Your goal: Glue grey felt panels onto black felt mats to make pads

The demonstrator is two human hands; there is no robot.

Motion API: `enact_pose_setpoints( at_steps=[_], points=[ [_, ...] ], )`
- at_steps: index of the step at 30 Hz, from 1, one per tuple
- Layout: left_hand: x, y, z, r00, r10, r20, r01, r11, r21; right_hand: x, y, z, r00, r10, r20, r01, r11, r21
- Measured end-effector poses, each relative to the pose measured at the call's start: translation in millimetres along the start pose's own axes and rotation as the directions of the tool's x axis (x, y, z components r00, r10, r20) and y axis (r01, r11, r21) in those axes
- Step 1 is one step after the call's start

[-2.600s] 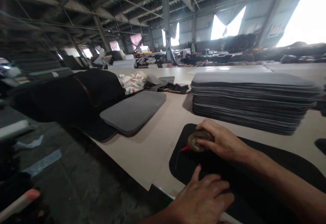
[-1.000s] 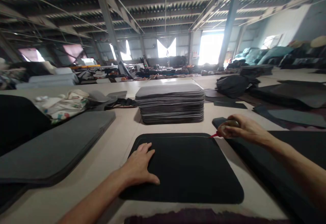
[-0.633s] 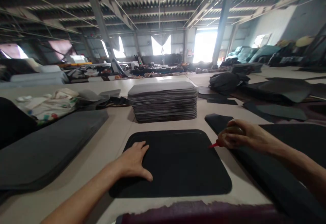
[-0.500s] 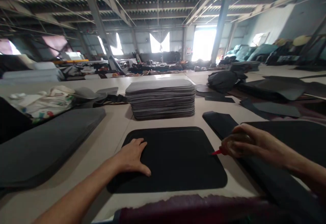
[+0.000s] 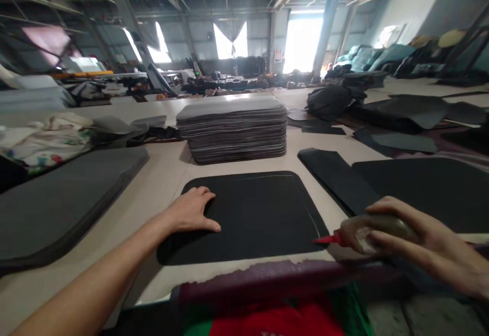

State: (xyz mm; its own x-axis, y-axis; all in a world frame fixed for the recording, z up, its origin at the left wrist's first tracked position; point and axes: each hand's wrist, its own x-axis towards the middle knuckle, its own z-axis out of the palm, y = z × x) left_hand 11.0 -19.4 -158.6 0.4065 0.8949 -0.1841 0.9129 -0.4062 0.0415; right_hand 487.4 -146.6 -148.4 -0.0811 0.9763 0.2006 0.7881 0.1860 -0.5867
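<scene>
A black rounded panel (image 5: 260, 218) lies flat on the pale table. My left hand (image 5: 194, 209) rests on its left side, fingers and thumb spread, holding nothing. My right hand (image 5: 412, 239) is wrapped round a squeeze bottle (image 5: 382, 229) that is tilted almost level. The bottle's red nozzle (image 5: 324, 240) points left, its tip at the panel's lower right corner. A thin pale line runs along the panel's top and right edges.
Behind the panel stands a stack of grey sheets (image 5: 235, 132). A thick grey pad (image 5: 64, 198) lies on the left. Dark strips (image 5: 336, 178) and another black panel (image 5: 428, 183) lie on the right. Maroon material (image 5: 267, 277) covers the near edge.
My right hand has brought the bottle down the panel's right edge toward the near corner, and the pale line there shows more clearly. The camera view has tilted down. My left hand stays on the panel.
</scene>
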Motion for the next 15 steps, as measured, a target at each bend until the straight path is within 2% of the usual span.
enact_pose_setpoints(
  at_steps=[3, 6, 11, 15],
  points=[
    [1, -4, -6.3, 1.0, 0.015, 0.005, -0.014, 0.999, -0.029, 12, -13, 17, 0.994, -0.051, 0.094, 0.042, 0.995, 0.095],
    [5, -8, -12.7, 1.0, 0.005, 0.012, -0.004, 0.998, -0.069, 31, -37, 39, 0.973, -0.174, 0.154, 0.156, 0.981, 0.119],
    [12, -17, -17.2, 0.999, -0.024, 0.033, 0.029, 0.986, -0.164, 66, -93, 75, 0.864, -0.415, 0.286, 0.368, 0.907, 0.207],
    [14, -21, -19.0, 1.0, -0.008, 0.03, 0.015, 0.971, -0.237, 85, -133, 101, 0.773, -0.548, 0.319, 0.487, 0.835, 0.255]
  ],
)
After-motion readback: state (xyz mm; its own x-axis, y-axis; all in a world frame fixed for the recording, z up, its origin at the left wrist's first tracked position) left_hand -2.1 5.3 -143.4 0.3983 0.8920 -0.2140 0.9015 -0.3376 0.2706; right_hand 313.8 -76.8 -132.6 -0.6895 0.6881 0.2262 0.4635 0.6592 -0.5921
